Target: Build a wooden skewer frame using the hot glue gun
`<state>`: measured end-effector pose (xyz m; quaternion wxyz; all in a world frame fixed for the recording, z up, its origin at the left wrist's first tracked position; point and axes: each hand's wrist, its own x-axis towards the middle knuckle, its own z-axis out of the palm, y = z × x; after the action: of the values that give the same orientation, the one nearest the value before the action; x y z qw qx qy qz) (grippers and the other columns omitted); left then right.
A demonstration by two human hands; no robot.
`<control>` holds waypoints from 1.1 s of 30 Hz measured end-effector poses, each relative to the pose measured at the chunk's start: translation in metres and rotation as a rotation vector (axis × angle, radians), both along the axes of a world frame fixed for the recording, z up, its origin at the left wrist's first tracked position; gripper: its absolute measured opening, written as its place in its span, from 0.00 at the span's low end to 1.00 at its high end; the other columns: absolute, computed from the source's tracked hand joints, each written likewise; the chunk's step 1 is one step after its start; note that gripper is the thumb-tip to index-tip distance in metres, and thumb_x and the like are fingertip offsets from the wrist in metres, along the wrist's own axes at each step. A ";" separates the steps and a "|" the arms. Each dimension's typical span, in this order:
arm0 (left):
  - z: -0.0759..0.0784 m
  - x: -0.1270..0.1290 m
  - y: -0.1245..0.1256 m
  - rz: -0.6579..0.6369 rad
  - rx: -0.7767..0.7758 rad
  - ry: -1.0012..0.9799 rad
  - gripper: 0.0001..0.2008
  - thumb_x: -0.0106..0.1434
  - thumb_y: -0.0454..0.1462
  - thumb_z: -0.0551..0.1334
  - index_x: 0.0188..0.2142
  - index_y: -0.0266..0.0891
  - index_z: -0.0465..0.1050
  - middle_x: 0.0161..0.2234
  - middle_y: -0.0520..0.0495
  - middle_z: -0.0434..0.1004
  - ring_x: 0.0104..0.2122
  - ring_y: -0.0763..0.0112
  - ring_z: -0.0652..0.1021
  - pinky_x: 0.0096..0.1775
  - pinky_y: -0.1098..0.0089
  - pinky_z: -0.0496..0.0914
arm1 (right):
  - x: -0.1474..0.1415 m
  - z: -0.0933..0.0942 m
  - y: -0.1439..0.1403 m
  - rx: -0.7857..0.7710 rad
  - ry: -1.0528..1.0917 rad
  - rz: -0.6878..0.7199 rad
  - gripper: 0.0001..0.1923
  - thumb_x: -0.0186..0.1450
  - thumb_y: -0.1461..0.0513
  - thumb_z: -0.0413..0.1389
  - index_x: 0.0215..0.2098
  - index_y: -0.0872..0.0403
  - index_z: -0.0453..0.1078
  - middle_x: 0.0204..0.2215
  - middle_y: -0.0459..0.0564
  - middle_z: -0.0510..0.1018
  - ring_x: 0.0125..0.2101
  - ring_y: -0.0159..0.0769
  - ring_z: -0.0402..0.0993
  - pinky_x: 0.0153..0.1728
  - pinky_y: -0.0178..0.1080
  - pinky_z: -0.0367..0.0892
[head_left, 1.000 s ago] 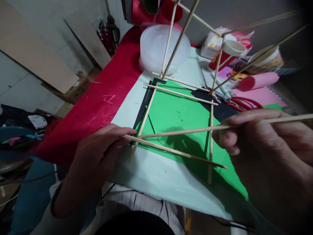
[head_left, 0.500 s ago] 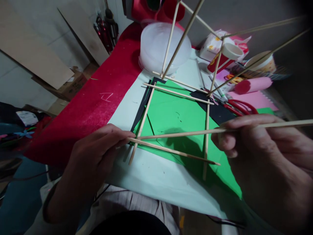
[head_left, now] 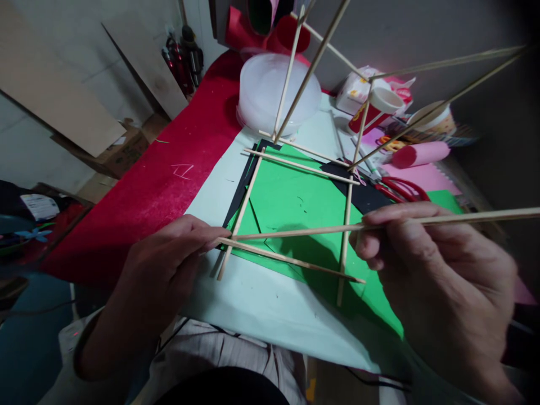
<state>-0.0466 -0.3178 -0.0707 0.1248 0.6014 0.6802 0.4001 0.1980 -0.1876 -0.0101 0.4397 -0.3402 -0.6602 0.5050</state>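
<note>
A frame of thin wooden sticks [head_left: 291,262] stands over green paper [head_left: 287,202], with crossed sticks low down and more sticks slanting upward at the back. At its near left corner, my left hand [head_left: 169,270] pinches the end of the near crosspiece where the sticks cross. My right hand [head_left: 434,264] grips a long loose-looking stick [head_left: 304,232] between thumb and fingers. That stick's far tip meets the same corner beside my left fingertips, and its other end runs out of view on the right. Whether the tip is fastened there I cannot tell.
Clear plastic lids or tubs [head_left: 278,90] are stacked at the back. Red-handled scissors [head_left: 400,188], a red paper cup [head_left: 375,109], a pink roll [head_left: 422,154] and a paper bowl [head_left: 434,121] lie at right. Red cloth [head_left: 169,174] covers the table's left side.
The view has shifted slightly, so the frame sits a little further left. Both hands keep their grips, and the stick's tip stays at the near left corner.
</note>
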 end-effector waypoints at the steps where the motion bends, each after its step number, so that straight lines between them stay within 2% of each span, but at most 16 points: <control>1: 0.000 0.000 0.000 0.005 -0.009 0.003 0.14 0.70 0.33 0.58 0.48 0.52 0.78 0.44 0.54 0.83 0.41 0.71 0.83 0.41 0.71 0.76 | 0.000 0.000 -0.001 0.009 0.005 0.008 0.09 0.73 0.63 0.59 0.41 0.48 0.83 0.31 0.47 0.78 0.29 0.31 0.73 0.25 0.33 0.69; 5: 0.000 0.001 -0.001 0.065 -0.045 0.031 0.12 0.71 0.35 0.58 0.50 0.47 0.78 0.47 0.51 0.82 0.46 0.69 0.81 0.47 0.70 0.75 | 0.002 0.001 -0.006 0.067 0.027 0.000 0.10 0.73 0.62 0.58 0.41 0.48 0.84 0.33 0.50 0.79 0.29 0.34 0.74 0.25 0.37 0.69; 8: -0.001 0.001 -0.001 0.083 -0.056 0.066 0.11 0.71 0.38 0.58 0.49 0.48 0.78 0.47 0.51 0.82 0.47 0.68 0.81 0.49 0.68 0.75 | 0.002 0.002 -0.009 0.100 0.046 -0.029 0.10 0.73 0.61 0.58 0.41 0.47 0.83 0.31 0.49 0.78 0.28 0.35 0.73 0.24 0.39 0.68; 13: -0.003 -0.001 -0.001 0.135 -0.044 0.096 0.11 0.71 0.40 0.59 0.50 0.48 0.77 0.48 0.53 0.83 0.48 0.67 0.81 0.51 0.67 0.73 | 0.004 0.003 -0.007 0.123 0.108 -0.008 0.11 0.74 0.62 0.57 0.41 0.47 0.83 0.33 0.48 0.79 0.29 0.33 0.73 0.26 0.38 0.70; 15: -0.004 -0.002 -0.001 0.165 -0.022 0.137 0.12 0.71 0.41 0.60 0.51 0.49 0.77 0.48 0.53 0.83 0.47 0.66 0.82 0.49 0.67 0.74 | 0.006 0.003 -0.005 0.113 0.119 0.010 0.12 0.75 0.62 0.56 0.42 0.47 0.83 0.34 0.48 0.78 0.30 0.32 0.74 0.27 0.36 0.70; 21: 0.001 0.001 -0.002 0.242 0.038 0.197 0.12 0.72 0.39 0.57 0.51 0.49 0.76 0.48 0.49 0.81 0.47 0.61 0.81 0.47 0.61 0.76 | 0.007 0.004 -0.002 0.035 -0.031 0.098 0.08 0.74 0.59 0.57 0.44 0.49 0.79 0.31 0.46 0.77 0.30 0.32 0.74 0.28 0.35 0.70; 25: 0.007 0.006 -0.002 0.306 0.075 0.275 0.12 0.71 0.40 0.59 0.53 0.49 0.75 0.50 0.46 0.80 0.48 0.59 0.79 0.50 0.55 0.76 | 0.008 0.006 -0.002 0.058 -0.034 0.103 0.08 0.74 0.57 0.57 0.46 0.50 0.77 0.28 0.44 0.77 0.27 0.32 0.72 0.27 0.35 0.67; 28: 0.007 0.007 -0.001 0.286 0.097 0.341 0.11 0.70 0.42 0.61 0.50 0.51 0.76 0.49 0.47 0.80 0.48 0.57 0.78 0.51 0.50 0.74 | 0.010 0.009 -0.001 0.090 -0.009 0.081 0.09 0.75 0.57 0.56 0.44 0.51 0.77 0.27 0.44 0.77 0.26 0.31 0.71 0.26 0.34 0.65; 33: 0.006 0.004 0.005 0.099 0.068 0.389 0.10 0.72 0.39 0.58 0.45 0.47 0.78 0.44 0.47 0.82 0.44 0.58 0.77 0.47 0.55 0.72 | 0.014 0.011 -0.001 0.125 -0.021 0.099 0.10 0.76 0.57 0.54 0.42 0.52 0.76 0.27 0.43 0.77 0.25 0.28 0.69 0.27 0.34 0.65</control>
<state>-0.0423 -0.3126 -0.0643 -0.0492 0.6372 0.7061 0.3048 0.2117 -0.1884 0.0004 0.4277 -0.2842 -0.7109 0.4805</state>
